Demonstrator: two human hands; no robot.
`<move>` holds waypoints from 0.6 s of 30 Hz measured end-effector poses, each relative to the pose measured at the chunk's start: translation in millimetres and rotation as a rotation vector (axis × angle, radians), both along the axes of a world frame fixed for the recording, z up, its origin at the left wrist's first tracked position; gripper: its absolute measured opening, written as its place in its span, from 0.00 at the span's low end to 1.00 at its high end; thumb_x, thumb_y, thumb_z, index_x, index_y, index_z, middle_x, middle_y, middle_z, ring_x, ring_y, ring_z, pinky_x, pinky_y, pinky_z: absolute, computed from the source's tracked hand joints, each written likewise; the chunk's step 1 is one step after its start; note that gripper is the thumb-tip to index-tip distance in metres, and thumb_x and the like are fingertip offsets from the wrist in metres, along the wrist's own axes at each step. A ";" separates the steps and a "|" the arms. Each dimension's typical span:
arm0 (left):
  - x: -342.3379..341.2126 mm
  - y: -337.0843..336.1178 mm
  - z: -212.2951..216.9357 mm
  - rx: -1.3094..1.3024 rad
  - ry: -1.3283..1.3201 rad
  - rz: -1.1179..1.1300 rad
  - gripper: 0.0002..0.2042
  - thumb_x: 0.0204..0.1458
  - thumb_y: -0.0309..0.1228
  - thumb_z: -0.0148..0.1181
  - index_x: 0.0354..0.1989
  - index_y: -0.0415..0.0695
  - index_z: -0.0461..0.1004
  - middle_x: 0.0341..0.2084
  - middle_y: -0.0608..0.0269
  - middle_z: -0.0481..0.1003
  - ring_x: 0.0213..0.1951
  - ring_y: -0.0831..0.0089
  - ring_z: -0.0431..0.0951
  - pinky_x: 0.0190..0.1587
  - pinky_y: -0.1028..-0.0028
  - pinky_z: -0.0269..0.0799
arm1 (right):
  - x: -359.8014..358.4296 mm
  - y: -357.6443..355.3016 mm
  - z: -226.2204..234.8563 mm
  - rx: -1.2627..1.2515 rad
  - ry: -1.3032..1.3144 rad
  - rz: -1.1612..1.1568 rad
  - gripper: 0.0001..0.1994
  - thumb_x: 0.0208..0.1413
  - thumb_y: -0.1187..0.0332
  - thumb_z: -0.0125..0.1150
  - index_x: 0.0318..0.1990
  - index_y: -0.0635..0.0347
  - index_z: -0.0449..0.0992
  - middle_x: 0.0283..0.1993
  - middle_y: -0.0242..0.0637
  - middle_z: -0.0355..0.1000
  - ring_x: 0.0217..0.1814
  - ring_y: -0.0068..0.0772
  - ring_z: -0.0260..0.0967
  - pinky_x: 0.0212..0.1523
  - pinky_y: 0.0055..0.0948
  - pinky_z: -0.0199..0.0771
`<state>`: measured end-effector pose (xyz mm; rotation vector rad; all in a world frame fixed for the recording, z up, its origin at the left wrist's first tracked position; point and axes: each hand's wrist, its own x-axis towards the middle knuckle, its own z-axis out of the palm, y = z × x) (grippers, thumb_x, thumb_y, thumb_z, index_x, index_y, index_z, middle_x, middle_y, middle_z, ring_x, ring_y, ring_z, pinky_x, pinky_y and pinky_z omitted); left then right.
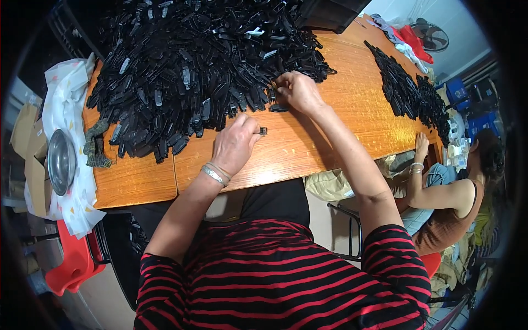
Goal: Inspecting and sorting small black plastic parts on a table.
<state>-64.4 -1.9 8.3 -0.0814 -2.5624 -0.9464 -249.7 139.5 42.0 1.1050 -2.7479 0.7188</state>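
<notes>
Left hand [235, 144]: closed, pinching a small dark piece [263, 131] at the fingertips, just above the wooden table [308, 148].
Right hand [298, 91]: fingers curled into the near edge of the big heap of black plastic parts [192, 66]; what it grips, cannot tell.
Heap: fills the far left of the table, very large.
Smaller row of black parts [410, 91]: far right, well apart, near a co-worker's hand [421, 147].
Progress: judged early; most of the heap looks unhandled.
Metal bowl [60, 160]: left edge, on cloth.

Small black clip [263, 131], apparently pinched, beside heap [187, 71].
</notes>
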 end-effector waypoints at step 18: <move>1.5 -2.5 -14.0 0.885 -0.105 -0.008 0.13 0.55 0.26 0.59 0.49 0.38 0.69 0.35 0.63 0.74 0.30 0.74 0.76 0.33 0.77 0.72 | 81.3 35.9 31.4 -0.320 -0.492 0.048 0.16 0.60 0.74 0.49 0.55 0.64 0.64 0.34 0.37 0.71 0.27 0.21 0.68 0.29 0.23 0.70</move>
